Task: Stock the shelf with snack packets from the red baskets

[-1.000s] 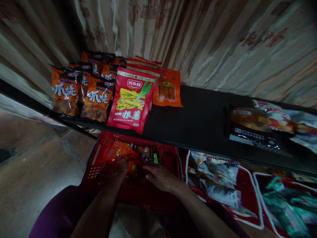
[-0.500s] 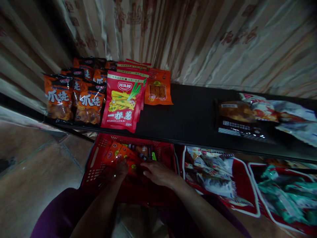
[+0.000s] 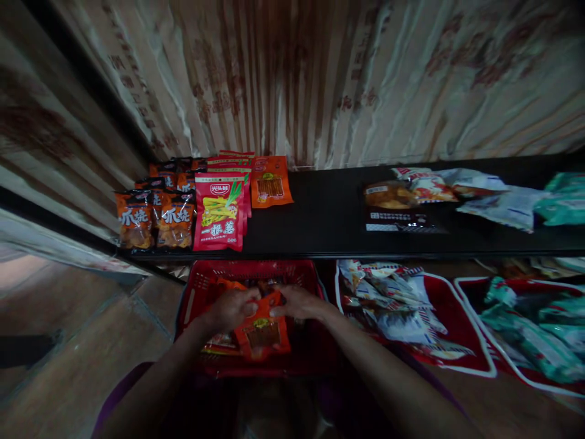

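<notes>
Clamping left grip (image 3: 235, 306) and right grip (image 3: 298, 302) on orange packet (image 3: 265, 332), black shelf (image 3: 324, 213), pleated curtain (image 3: 315, 103)

On the shelf (image 3: 329, 225), left to right: snack bags (image 3: 176, 222), scallion pouches (image 3: 219, 213) beside them, a stick pouch (image 3: 270, 183) just behind to the right — then, well apart, a flat pack (image 3: 393, 210) and loose bags (image 3: 500, 204). Behind all, the curtain (image 3: 292, 85). Below the shelf's front edge, the basket (image 3: 295, 274) at left, then a middle bin (image 3: 450, 326), then a right bin (image 3: 474, 292). In the basket, between left hand (image 3: 234, 308) and right hand (image 3: 299, 302) — a top pouch (image 3: 265, 334) over packets (image 3: 223, 344).
</notes>
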A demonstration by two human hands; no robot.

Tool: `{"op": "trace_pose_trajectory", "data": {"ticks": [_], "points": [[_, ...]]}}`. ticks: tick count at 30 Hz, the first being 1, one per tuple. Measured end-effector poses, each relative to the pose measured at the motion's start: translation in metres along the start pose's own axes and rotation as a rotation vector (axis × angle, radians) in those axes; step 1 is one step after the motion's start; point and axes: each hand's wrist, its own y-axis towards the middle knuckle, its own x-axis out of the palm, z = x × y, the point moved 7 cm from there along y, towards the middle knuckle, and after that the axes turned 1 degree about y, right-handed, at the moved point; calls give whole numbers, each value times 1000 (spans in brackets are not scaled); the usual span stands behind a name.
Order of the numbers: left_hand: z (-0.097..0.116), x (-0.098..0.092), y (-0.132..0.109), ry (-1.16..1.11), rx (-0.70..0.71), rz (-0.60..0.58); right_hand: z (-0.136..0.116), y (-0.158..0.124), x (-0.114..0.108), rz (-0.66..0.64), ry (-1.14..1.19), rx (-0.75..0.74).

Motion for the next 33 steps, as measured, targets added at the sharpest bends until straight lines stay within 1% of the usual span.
{"op": "trace_pose_trajectory", "data": {"ticks": [2,4,6,9,10,12,14,16,20,22,24,26,28,31,33], "points": [[20,-32,-13,-223,72,138,-5,-10,4,-97,242,-19],[31,-56,-24,-496,80,213,-13,-21,5,-147,480,-58],[40,-71,-32,-719,65,248,-19,-32,2,-125,656,-113],[55,-79,-36,-958,84,336,-19,-47,-9,-24,804,-191],[59,-78,-36,-1043,105,379,-18,-51,-13,18,832,-212],[67,-71,-29,-1236,143,431,-14,-58,-23,94,878,-237],[73,-59,-17,-1362,136,445,-11,-64,-35,166,920,-245],[77,-50,-3,-1435,106,453,-9,-68,-46,223,962,-236],[80,-42,24,-1565,108,488,-8,-69,-66,352,1041,-204],[79,-37,34,-1605,97,494,-8,-67,-75,424,1079,-211],[72,-30,42,-1610,41,530,-6,-64,-80,478,1113,-216],[64,-25,46,-1604,-21,570,-1,-61,-83,506,1129,-203],[62,-23,49,-1611,-26,551,4,-58,-83,505,1138,-174],[66,-29,51,-1608,69,482,12,-54,-81,490,1152,-134],[69,-33,50,-1590,106,461,15,-52,-80,483,1152,-120]]}}
